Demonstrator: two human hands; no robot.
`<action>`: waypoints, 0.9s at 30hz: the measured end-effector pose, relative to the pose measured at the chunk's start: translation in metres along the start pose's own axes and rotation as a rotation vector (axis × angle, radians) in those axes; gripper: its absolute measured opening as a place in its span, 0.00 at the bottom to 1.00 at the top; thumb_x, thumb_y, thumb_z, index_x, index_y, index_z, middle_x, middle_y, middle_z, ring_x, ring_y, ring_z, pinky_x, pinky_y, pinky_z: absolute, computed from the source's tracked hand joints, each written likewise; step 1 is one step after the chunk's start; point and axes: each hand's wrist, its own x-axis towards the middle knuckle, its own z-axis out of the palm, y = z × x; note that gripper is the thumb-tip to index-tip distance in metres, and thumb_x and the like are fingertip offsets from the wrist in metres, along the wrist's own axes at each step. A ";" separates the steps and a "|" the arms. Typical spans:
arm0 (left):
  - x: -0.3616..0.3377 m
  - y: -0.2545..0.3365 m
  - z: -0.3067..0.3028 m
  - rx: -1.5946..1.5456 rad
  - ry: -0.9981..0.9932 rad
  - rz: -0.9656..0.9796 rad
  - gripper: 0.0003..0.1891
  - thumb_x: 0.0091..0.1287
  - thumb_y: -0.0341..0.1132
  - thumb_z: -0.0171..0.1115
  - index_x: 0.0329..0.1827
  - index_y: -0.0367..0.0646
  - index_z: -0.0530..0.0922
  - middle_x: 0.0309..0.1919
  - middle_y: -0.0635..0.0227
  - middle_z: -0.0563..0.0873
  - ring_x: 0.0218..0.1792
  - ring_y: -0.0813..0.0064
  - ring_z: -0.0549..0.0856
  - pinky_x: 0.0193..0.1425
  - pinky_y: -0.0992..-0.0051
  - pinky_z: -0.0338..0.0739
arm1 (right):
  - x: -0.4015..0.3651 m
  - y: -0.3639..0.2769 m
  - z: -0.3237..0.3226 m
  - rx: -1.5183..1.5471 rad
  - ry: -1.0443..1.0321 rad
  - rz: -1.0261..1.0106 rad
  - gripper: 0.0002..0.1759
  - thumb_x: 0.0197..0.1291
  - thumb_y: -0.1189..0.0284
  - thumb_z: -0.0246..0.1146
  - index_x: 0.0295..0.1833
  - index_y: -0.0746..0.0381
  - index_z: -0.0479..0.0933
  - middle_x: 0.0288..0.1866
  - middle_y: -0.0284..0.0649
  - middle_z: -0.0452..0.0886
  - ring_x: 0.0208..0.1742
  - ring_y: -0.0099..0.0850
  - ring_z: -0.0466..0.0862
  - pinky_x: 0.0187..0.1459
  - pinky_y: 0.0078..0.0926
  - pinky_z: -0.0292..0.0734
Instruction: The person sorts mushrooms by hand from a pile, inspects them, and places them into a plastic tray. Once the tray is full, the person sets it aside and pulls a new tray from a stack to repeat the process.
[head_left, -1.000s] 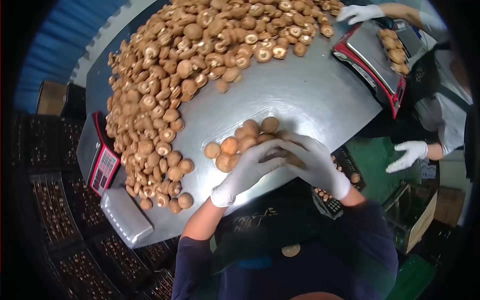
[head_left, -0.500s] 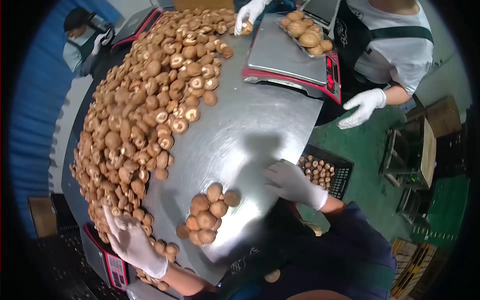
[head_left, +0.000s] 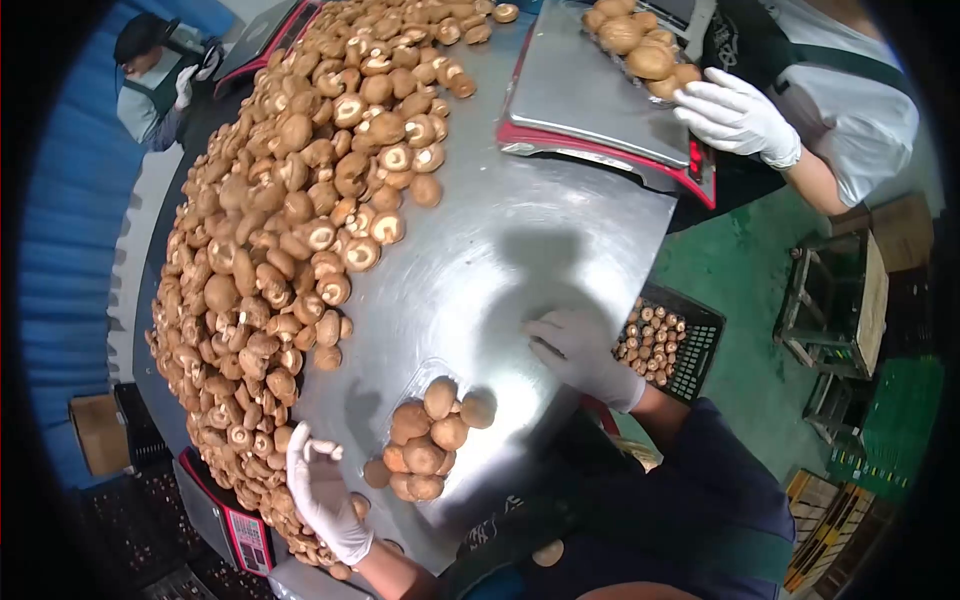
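Note:
My left hand (head_left: 328, 495), in a white glove, hovers at the lower edge of a big heap of brown shiitake mushrooms (head_left: 265, 255). Its finger and thumb are bent but apart, with nothing visible between them; the palm side is hidden. To its right, a clear plastic tray (head_left: 428, 368) lies on the metal table, with a cluster of mushrooms (head_left: 424, 456) in and around it. Beyond this cluster, my right hand (head_left: 585, 358), also gloved, is near the table's right edge. Its fingers are loosely bent and apart, and I see nothing in them.
A co-worker's gloved hand (head_left: 738, 118) is beside a packed tray of mushrooms (head_left: 640, 45) on a red-edged scale (head_left: 600, 100). A black crate (head_left: 690, 362) of mushrooms stands below the right edge. Another scale (head_left: 245, 540) is at lower left, and a person (head_left: 155, 80) works at far left.
My left hand has drawn right from the heap toward the tray, its fingers more bent. My right hand stays near the edge. The co-worker's hand has risen to the scale.

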 end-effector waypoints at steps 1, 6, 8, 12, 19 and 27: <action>0.000 -0.003 0.004 -0.005 0.003 0.006 0.26 0.70 0.44 0.53 0.62 0.30 0.73 0.37 0.63 0.81 0.41 0.72 0.78 0.49 0.73 0.72 | 0.000 -0.001 0.001 0.015 -0.012 -0.008 0.11 0.56 0.73 0.65 0.45 0.60 0.82 0.39 0.40 0.83 0.41 0.39 0.82 0.44 0.35 0.76; 0.000 -0.011 0.003 0.099 0.003 -0.024 0.21 0.70 0.39 0.55 0.58 0.32 0.76 0.36 0.62 0.83 0.41 0.72 0.81 0.53 0.73 0.72 | 0.021 -0.001 -0.005 0.004 0.002 -0.009 0.10 0.56 0.75 0.64 0.45 0.60 0.82 0.39 0.41 0.84 0.42 0.42 0.82 0.45 0.36 0.76; -0.001 -0.009 0.005 0.142 0.008 -0.036 0.19 0.71 0.37 0.55 0.58 0.32 0.76 0.36 0.63 0.84 0.41 0.73 0.81 0.53 0.73 0.72 | 0.040 -0.001 -0.003 0.043 0.009 0.045 0.12 0.57 0.75 0.64 0.47 0.60 0.82 0.41 0.42 0.83 0.44 0.43 0.82 0.47 0.37 0.76; -0.004 -0.008 0.000 0.172 0.032 -0.080 0.17 0.71 0.33 0.54 0.58 0.33 0.76 0.37 0.63 0.84 0.41 0.75 0.80 0.54 0.74 0.72 | 0.120 0.006 0.010 0.092 0.148 0.014 0.22 0.60 0.72 0.63 0.61 0.63 0.74 0.56 0.48 0.78 0.58 0.44 0.78 0.60 0.37 0.72; -0.010 -0.011 -0.008 0.168 0.014 -0.093 0.15 0.71 0.30 0.56 0.59 0.34 0.77 0.40 0.64 0.85 0.44 0.76 0.81 0.57 0.74 0.73 | 0.275 0.079 0.074 0.119 0.515 0.164 0.27 0.65 0.62 0.60 0.65 0.65 0.70 0.64 0.53 0.72 0.65 0.49 0.72 0.66 0.40 0.66; -0.019 -0.014 -0.019 0.192 0.078 -0.111 0.16 0.70 0.29 0.56 0.58 0.33 0.76 0.39 0.64 0.85 0.41 0.76 0.79 0.53 0.76 0.71 | 0.340 0.100 0.086 0.271 0.374 0.364 0.34 0.57 0.39 0.61 0.58 0.54 0.79 0.58 0.51 0.76 0.61 0.46 0.75 0.62 0.36 0.68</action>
